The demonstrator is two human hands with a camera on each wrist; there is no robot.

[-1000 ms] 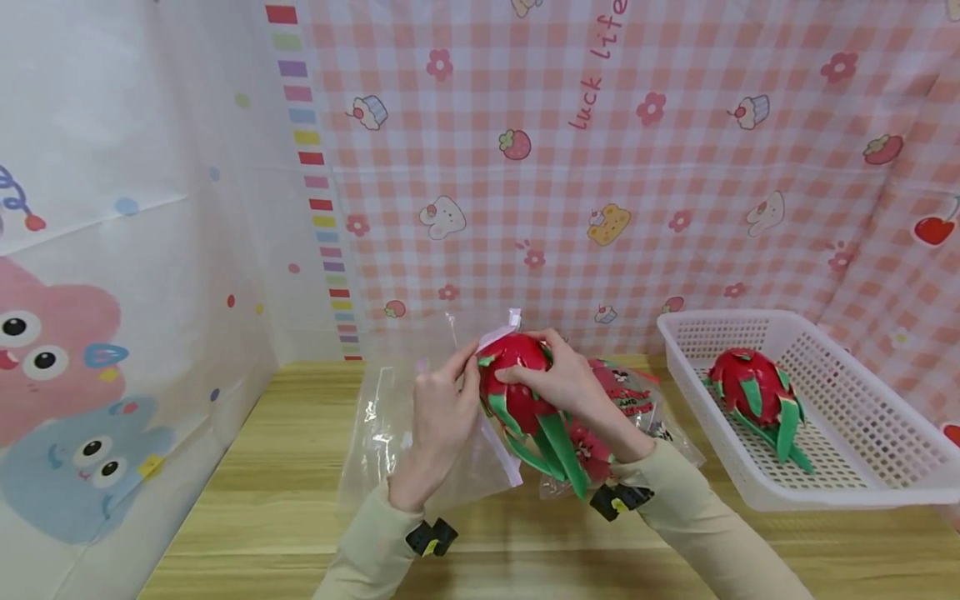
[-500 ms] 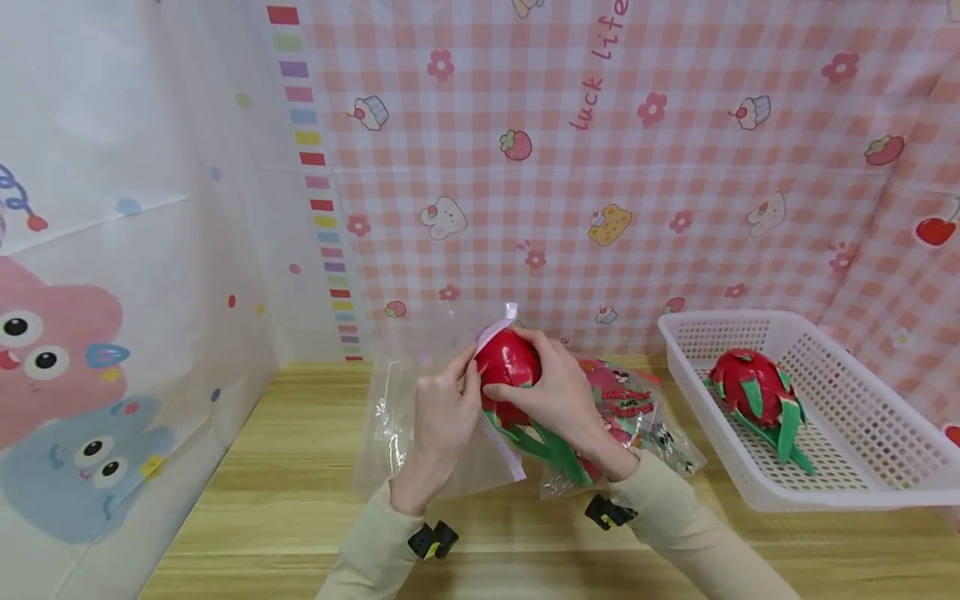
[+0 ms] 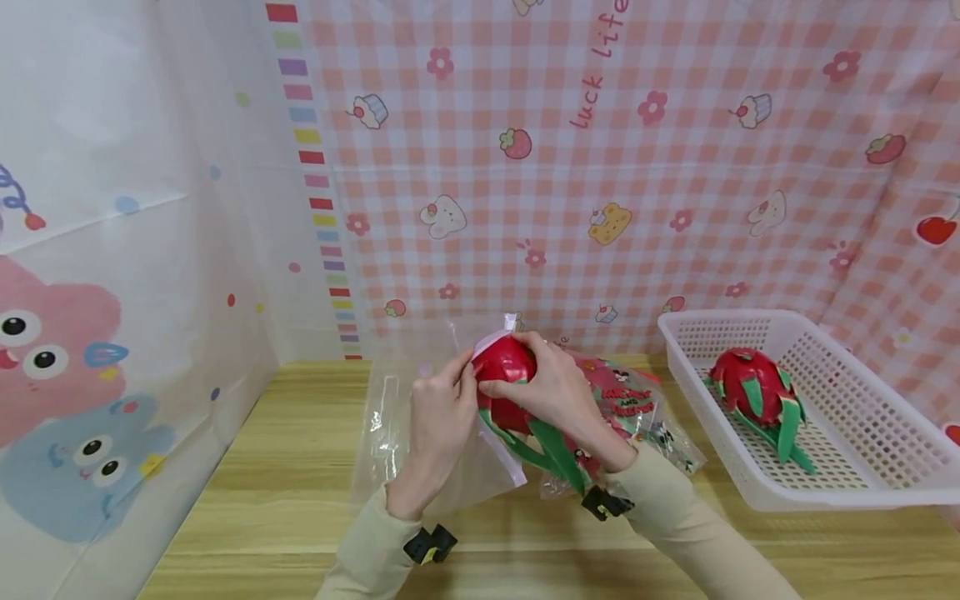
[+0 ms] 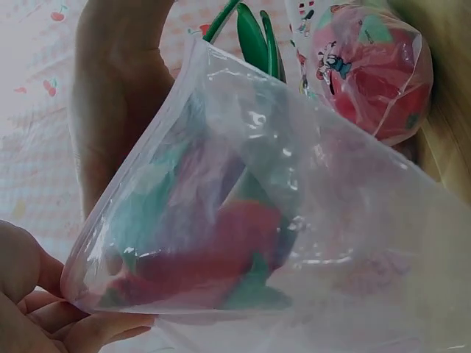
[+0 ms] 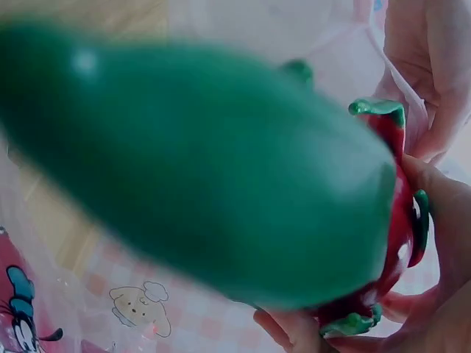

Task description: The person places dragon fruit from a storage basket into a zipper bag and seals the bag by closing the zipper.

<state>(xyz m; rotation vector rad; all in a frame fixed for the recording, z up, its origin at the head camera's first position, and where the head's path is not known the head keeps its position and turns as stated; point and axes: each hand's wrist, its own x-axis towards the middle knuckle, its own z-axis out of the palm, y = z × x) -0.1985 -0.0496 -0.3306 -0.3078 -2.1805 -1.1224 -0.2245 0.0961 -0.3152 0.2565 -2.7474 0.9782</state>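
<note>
My right hand [image 3: 558, 392] grips a red model dragon fruit [image 3: 506, 358] with long green leaves, thumb across its near side. The leaves point down toward the table. Beside it, my left hand [image 3: 441, 408] pinches the rim of a clear plastic bag [image 3: 386, 442] at its mouth. In the left wrist view, the fruit [image 4: 213, 250] shows through the bag's film, with leaf tips sticking out past the rim. How far in the fruit sits, I cannot tell. A large blurred green leaf [image 5: 221, 169] covers much of the right wrist view.
Right of the hands lies a printed clear bag [image 3: 630, 404] with a red thing inside. A white perforated basket [image 3: 847, 467] at the right holds another model dragon fruit [image 3: 750, 387]. The wooden table [image 3: 255, 483] meets a checked cloth backdrop [image 3: 555, 200].
My right hand has shifted slightly left with the dragon fruit, bringing it closer against the bag's rim. My left hand keeps its pinch in nearly the same place.
</note>
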